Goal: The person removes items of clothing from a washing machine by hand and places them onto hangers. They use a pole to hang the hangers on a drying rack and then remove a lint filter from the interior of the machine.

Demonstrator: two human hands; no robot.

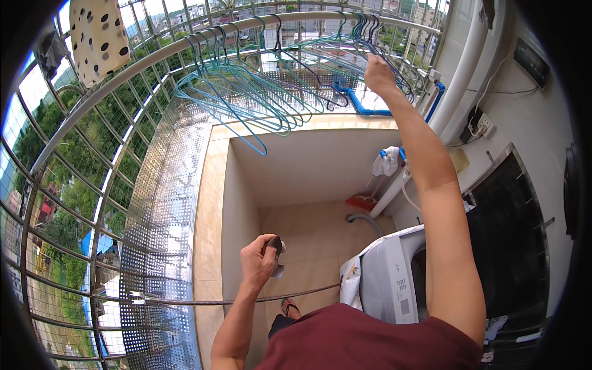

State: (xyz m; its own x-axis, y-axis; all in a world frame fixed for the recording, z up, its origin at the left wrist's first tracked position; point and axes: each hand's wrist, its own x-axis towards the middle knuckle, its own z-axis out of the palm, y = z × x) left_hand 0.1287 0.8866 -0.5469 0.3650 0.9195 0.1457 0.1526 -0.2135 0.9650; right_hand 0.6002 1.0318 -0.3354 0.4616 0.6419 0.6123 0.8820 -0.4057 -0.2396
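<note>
My left hand is closed around a small, crumpled dark and pale cloth, possibly a sock, held above the tiled floor. Up at the far right, my right hand is raised, its fingers curled at a bunch of plastic clothes hangers; the fingers hide the exact grip. These hang by their hooks from a curved metal rail. Further left along the same rail, several empty teal and blue hangers are crowded together. A dark purple hanger hangs between the two groups.
A top-loading washing machine stands at my right, partly behind my right arm. A thin dark rod crosses low in front of me. Metal window bars curve around the left. A spotted cloth hangs upper left; a red dustpan lies below.
</note>
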